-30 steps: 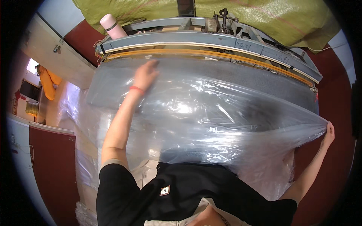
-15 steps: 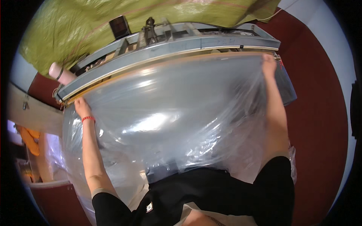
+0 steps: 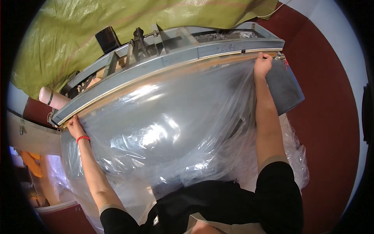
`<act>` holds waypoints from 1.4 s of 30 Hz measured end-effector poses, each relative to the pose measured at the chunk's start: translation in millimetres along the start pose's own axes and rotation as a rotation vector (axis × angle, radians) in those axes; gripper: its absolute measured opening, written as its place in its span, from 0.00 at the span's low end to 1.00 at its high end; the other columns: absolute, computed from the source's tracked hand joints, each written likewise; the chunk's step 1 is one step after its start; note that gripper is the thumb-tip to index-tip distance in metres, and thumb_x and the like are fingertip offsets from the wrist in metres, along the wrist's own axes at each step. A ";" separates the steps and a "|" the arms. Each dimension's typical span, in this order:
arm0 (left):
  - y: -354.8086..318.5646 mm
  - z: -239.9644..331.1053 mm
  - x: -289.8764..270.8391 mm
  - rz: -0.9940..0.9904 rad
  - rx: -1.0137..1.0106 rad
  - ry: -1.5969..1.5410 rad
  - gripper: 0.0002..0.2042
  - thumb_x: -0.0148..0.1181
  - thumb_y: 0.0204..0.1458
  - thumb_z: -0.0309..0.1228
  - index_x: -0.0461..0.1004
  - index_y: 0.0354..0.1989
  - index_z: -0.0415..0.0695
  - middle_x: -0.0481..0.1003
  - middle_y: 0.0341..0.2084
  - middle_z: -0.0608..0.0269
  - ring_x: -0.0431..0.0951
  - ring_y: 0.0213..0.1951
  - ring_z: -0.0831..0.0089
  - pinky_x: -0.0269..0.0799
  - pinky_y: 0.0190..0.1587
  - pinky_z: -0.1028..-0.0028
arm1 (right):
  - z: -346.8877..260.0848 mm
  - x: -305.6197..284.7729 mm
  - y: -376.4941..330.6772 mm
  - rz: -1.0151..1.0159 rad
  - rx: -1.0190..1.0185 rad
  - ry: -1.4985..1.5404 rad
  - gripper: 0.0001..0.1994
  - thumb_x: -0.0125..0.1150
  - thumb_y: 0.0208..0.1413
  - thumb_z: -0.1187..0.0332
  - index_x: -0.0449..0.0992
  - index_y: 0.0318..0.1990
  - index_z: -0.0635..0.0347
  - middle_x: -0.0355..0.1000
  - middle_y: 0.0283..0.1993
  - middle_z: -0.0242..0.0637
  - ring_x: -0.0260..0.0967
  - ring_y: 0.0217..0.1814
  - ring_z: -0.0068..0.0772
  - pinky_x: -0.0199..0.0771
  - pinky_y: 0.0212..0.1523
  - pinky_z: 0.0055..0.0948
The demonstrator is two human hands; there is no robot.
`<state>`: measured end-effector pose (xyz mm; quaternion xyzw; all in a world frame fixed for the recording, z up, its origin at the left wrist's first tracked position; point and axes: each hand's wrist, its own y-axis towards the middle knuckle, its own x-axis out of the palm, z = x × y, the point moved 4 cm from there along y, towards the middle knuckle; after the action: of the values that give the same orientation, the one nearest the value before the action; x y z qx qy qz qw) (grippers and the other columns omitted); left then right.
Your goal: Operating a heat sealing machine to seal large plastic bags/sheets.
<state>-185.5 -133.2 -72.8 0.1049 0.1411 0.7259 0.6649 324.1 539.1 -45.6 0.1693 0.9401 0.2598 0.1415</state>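
Note:
A wide sheet of clear plastic film [image 3: 163,117] stretches between my two arms and hangs down toward my body. My left hand [image 3: 74,126], with a red bead bracelet at the wrist, pinches the film's far edge near the left end of a long grey metal bar [image 3: 167,60]. At the right end, my right hand [image 3: 263,65] is closed on the same edge, its fingers curled just below the bar. An orange-brown strip [image 3: 187,66] runs along the bar under the film's edge. Folds gather in the film below my right hand.
The bar belongs to a metal frame with a dark clamp [image 3: 140,41] in the middle. A pink bottle [image 3: 54,98] lies at its left end, and a black phone [image 3: 107,39] leans behind it. Yellow-green woven sheeting [image 3: 156,13] hangs behind. Dark red floor [image 3: 327,136] lies at right.
My right hand has moved left along the bar, still closed on the film. My left hand appears lower and slightly left as the view has turned. More of the grey surface shows at the right.

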 end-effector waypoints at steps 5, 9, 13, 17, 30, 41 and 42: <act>-11.5 25.1 6.9 -0.018 -0.144 -0.177 0.06 0.48 0.49 0.31 0.64 0.25 0.43 0.65 0.15 0.69 0.64 0.18 0.80 0.61 0.20 0.81 | -16.1 -10.7 13.1 0.027 0.033 -0.115 0.09 0.46 0.49 0.69 0.62 0.35 0.67 0.67 0.36 0.54 0.65 0.39 0.53 0.62 0.41 0.41; -3.7 17.9 1.6 0.011 -0.117 -0.174 0.06 0.46 0.49 0.30 0.64 0.27 0.41 0.67 0.19 0.65 0.68 0.22 0.76 0.67 0.24 0.77 | -5.4 -6.4 12.1 0.045 0.054 -0.119 0.11 0.45 0.50 0.67 0.62 0.38 0.65 0.67 0.35 0.54 0.65 0.40 0.52 0.62 0.41 0.41; -13.3 30.1 -15.6 -0.109 -0.059 -0.064 0.04 0.49 0.48 0.28 0.63 0.29 0.42 0.65 0.20 0.69 0.66 0.23 0.81 0.64 0.25 0.81 | -21.6 -7.6 6.0 -0.004 0.154 -0.142 0.11 0.49 0.50 0.65 0.64 0.37 0.64 0.69 0.35 0.49 0.65 0.41 0.47 0.63 0.41 0.37; -65.5 116.9 -10.4 -0.228 0.143 -0.043 0.03 0.50 0.46 0.22 0.63 0.28 0.43 0.64 0.22 0.72 0.63 0.25 0.85 0.60 0.29 0.85 | -113.8 -22.5 -36.7 -0.068 -0.294 -0.035 0.14 0.56 0.46 0.65 0.66 0.38 0.64 0.67 0.40 0.42 0.63 0.44 0.41 0.60 0.46 0.34; -109.9 119.1 -114.6 -0.083 0.299 0.703 0.14 0.60 0.40 0.27 0.66 0.35 0.40 0.68 0.36 0.59 0.66 0.42 0.68 0.62 0.45 0.73 | -227.2 5.7 -244.8 -1.524 -0.351 0.406 0.06 0.57 0.46 0.68 0.68 0.24 0.61 0.63 0.21 0.26 0.57 0.25 0.14 0.58 0.26 0.16; -236.6 140.1 -62.5 -0.751 0.497 1.044 0.28 0.54 0.44 0.43 0.60 0.52 0.41 0.55 0.55 0.53 0.50 0.59 0.55 0.48 0.57 0.62 | 9.5 -120.0 -5.4 -0.737 -0.414 -0.246 0.10 0.60 0.44 0.67 0.68 0.23 0.65 0.57 0.17 0.26 0.52 0.22 0.17 0.57 0.24 0.19; -242.5 143.1 -58.1 -0.789 0.504 0.977 0.28 0.54 0.44 0.44 0.60 0.52 0.41 0.55 0.56 0.54 0.49 0.59 0.55 0.48 0.57 0.61 | 19.8 -128.0 2.1 -0.671 -0.424 -0.273 0.10 0.60 0.44 0.67 0.68 0.23 0.65 0.56 0.17 0.25 0.51 0.22 0.17 0.55 0.24 0.18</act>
<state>95.4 -163.2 -20.1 -0.1425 0.6182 0.3376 0.6953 447.2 499.4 -38.0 -0.1464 0.8415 0.3620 0.3734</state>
